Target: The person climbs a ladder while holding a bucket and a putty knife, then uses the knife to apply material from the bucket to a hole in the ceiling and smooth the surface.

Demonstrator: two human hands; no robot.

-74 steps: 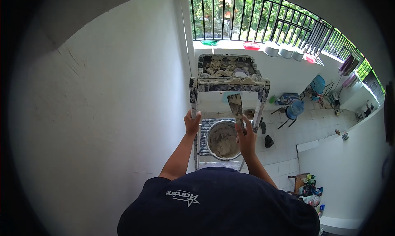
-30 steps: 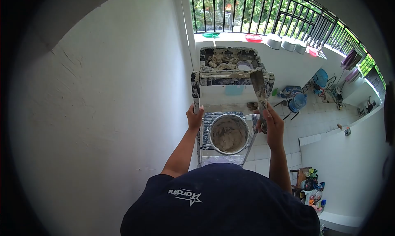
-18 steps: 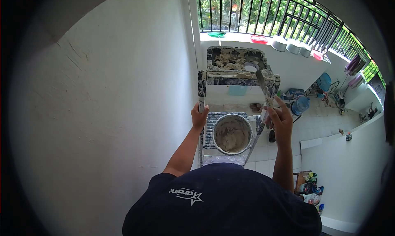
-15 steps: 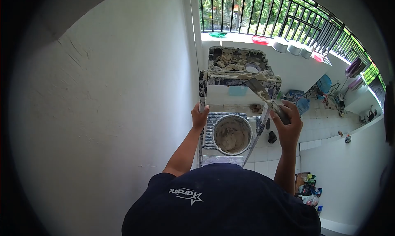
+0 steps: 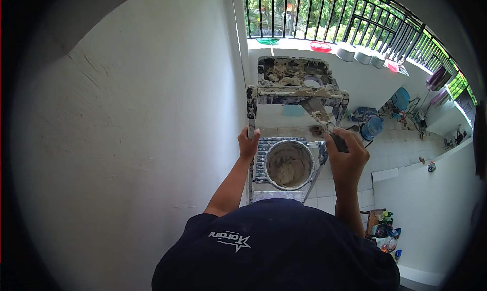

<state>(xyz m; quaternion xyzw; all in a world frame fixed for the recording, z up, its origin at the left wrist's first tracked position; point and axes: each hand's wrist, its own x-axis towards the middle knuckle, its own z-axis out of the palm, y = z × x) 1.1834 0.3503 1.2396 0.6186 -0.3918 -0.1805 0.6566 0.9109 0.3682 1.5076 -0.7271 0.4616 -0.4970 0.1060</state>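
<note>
My left hand is wrapped round the left side rail of a plaster-smeared stepladder. In my right hand is the handle of a putty knife. Its blade points up and left, close to the ladder's top bar, with pale putty on it near the handle. Below, on a ribbed step between my arms, stands a round bucket with putty inside. The ladder's top tray holds lumps of putty and a pale ring, perhaps a tape roll.
A white wall rises close on my left. Beyond the ladder, a ledge with a black railing carries a red basket and several pots. To the right on the tiled floor are a blue water jug and other household items.
My right hand has moved slightly down and left, and the putty knife has shifted a little with it. My left hand keeps its hold on the ladder.
</note>
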